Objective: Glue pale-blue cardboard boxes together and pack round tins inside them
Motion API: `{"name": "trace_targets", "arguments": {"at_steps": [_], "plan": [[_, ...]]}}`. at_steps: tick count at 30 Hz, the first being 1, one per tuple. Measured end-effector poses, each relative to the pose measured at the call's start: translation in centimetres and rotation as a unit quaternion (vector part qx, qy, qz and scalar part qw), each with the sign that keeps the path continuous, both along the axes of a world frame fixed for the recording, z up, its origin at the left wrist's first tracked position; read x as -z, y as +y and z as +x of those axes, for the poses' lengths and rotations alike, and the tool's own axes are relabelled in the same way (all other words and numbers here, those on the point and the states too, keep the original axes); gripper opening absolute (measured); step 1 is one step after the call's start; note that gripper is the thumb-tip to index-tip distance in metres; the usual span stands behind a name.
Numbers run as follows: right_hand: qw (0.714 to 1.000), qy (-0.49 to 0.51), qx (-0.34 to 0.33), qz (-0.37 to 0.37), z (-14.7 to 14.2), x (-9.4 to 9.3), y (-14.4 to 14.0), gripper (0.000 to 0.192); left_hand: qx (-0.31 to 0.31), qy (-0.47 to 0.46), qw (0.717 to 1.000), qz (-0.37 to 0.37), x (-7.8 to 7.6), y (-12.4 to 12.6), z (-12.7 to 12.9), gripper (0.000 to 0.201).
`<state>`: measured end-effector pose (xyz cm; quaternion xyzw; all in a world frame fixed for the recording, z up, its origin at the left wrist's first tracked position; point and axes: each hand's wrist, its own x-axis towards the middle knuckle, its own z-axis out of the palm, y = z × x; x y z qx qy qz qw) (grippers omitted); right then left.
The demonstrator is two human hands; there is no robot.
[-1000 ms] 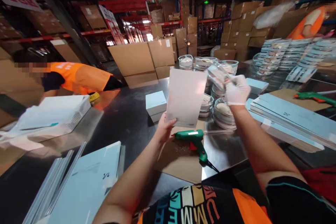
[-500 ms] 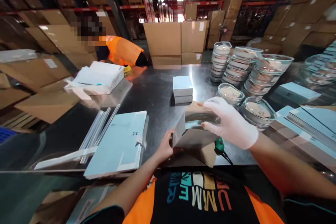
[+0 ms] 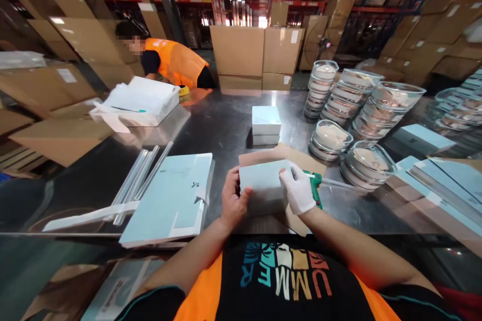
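A small pale-blue cardboard box is between my hands at the front of the table, a brown cardboard edge showing along its back. My bare left hand grips its left end, thumb at the front. My right hand, in a white glove, closes on the box's right end. Just beyond the glove lies a green glue gun with a clear stick at its back. Brown cardboard shows behind and under the box. The box's contents are hidden.
Flat pale-blue cartons and clear tubes lie left. Two small boxes are stacked ahead. Glass containers stand in stacks at right, near more flat cartons. A co-worker bends beside a white basket at back left.
The box's open top is now covered by a pale-blue face. My right hand has come down from above the opening to its right end. My left hand still holds the left end.
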<state>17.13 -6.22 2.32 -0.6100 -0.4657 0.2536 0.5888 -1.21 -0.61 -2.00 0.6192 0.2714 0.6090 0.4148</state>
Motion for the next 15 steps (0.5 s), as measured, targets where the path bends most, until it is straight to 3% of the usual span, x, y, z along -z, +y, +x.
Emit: {"name": "trace_targets", "arguments": {"at_steps": [3,6,8,11,13,15], "plan": [[0.998,-0.009,0.058,0.021,0.9,-0.3,1.2,0.05,0.009,0.02,1.0,-0.008,1.0,0.3,-0.4,0.08],[0.996,-0.081,0.047,-0.004,4.5,-0.7,0.4,0.05,0.03,0.113,0.993,-0.003,1.9,0.9,-1.4,0.073],[0.973,-0.19,0.054,-0.116,7.6,-0.7,-0.8,0.04,0.002,0.109,0.994,-0.008,1.6,1.2,-1.9,0.069],[0.905,-0.262,0.097,-0.322,11.1,0.4,-2.5,0.039,-0.037,0.071,0.997,-0.005,0.3,1.6,-1.9,0.067],[0.894,-0.236,0.105,-0.366,12.0,1.5,-3.4,0.051,-0.051,0.061,0.997,-0.002,-0.6,1.8,-1.8,0.064],[0.902,-0.215,0.109,-0.358,12.1,2.4,-4.1,0.06,-0.061,0.065,0.996,-0.007,-1.2,1.9,-1.7,0.061]]}}
